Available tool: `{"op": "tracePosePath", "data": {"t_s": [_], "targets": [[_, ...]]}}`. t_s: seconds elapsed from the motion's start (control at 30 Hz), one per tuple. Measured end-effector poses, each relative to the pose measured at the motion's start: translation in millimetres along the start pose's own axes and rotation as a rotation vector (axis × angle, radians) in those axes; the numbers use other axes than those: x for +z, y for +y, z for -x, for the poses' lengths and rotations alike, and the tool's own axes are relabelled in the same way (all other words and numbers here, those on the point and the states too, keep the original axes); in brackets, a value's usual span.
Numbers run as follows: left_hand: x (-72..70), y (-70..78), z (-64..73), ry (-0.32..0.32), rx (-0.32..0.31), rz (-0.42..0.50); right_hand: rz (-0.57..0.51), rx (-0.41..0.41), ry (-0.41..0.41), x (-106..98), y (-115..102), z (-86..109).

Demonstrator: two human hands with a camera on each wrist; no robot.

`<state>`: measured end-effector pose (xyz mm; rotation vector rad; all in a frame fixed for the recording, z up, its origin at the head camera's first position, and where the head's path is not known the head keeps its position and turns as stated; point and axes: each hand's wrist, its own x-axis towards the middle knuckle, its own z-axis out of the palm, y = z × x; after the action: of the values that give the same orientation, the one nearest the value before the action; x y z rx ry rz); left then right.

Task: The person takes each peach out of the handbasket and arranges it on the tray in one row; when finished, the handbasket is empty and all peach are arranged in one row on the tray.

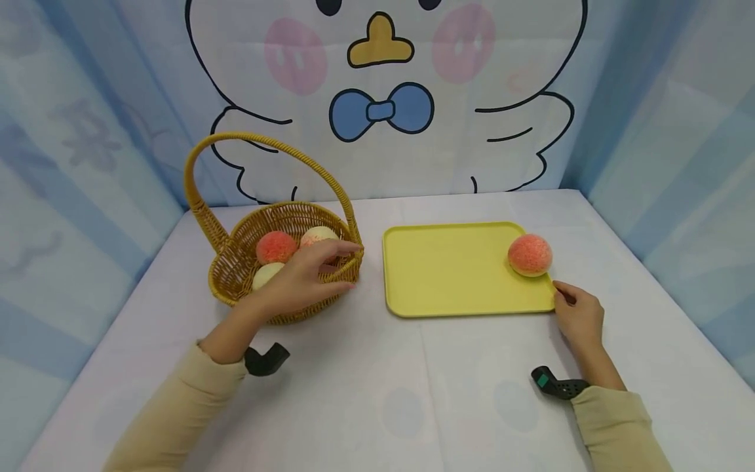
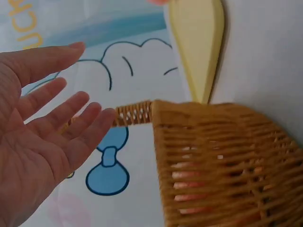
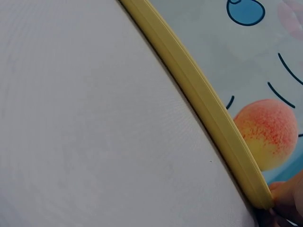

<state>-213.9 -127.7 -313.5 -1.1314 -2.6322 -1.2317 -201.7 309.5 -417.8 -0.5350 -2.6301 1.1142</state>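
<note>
My left hand (image 1: 297, 278) reaches over the front right of a wicker basket (image 1: 219, 278), its thumb and fingers apart near the basket's right rim. In the left wrist view the left hand (image 2: 42, 137) has relaxed, spread fingers and nothing in them, beside the woven wall. Inside the basket lie a red peach (image 1: 276, 247), a pale peach (image 1: 318, 235) and a pale round fruit (image 1: 267, 273), partly covered by the hand. My right hand (image 1: 580, 316) pinches the near right corner of a yellow tray (image 1: 448, 269). One pink-orange peach (image 1: 529, 255) sits at the tray's right end.
The basket's tall arched handle (image 1: 271, 141) rises above its bowl. A white cloth (image 1: 407, 387) covers the table. Behind stands a curtain (image 1: 383, 164) with a cartoon bird, and blue patterned curtains (image 1: 666, 164) flank both sides.
</note>
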Motion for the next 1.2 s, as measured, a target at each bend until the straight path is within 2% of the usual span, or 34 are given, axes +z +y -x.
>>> {"op": "tracePosePath", "data": {"t_s": [0.13, 0.3, 0.4, 0.5, 0.63, 0.73, 0.97, 1.07, 1.2], "targets": [[-18.8, -2.5, 7.3, -0.050, -0.040, -0.079, -0.001, 0.005, -0.003, 0.8, 0.1, 0.1], [-33.5, -7.8, 13.0, -0.087, -0.087, -0.145, -0.003, 0.009, -0.003, 1.8, 1.5, -1.0], [-42.9, -12.0, 16.0, -0.129, -0.140, -0.205, -0.001, 0.011, 0.004, 2.5, 2.7, -1.5], [-52.4, -13.6, 19.9, -0.181, -0.225, -0.258, -0.006, 0.015, 0.006, 2.5, 2.5, -1.3], [-62.2, -13.8, 24.1, -0.213, -0.276, -0.311, -0.009, 0.016, 0.001, 1.7, 1.3, -1.0], [-66.6, -16.1, 24.4, -0.228, -0.302, -0.332, -0.003, 0.014, 0.003, 1.6, 1.2, -0.9], [-68.8, -25.8, 24.4, -0.295, -0.467, -0.396, -0.009, 0.016, 0.006, 2.2, 0.7, -0.9], [-68.5, -28.5, 25.2, -0.313, -0.497, -0.432, -0.012, 0.016, 0.001, 2.5, 0.7, -0.8], [-67.7, -33.8, 26.5, -0.331, -0.517, -0.424, -0.008, 0.005, 0.001, 1.5, 0.9, -1.1]]}}
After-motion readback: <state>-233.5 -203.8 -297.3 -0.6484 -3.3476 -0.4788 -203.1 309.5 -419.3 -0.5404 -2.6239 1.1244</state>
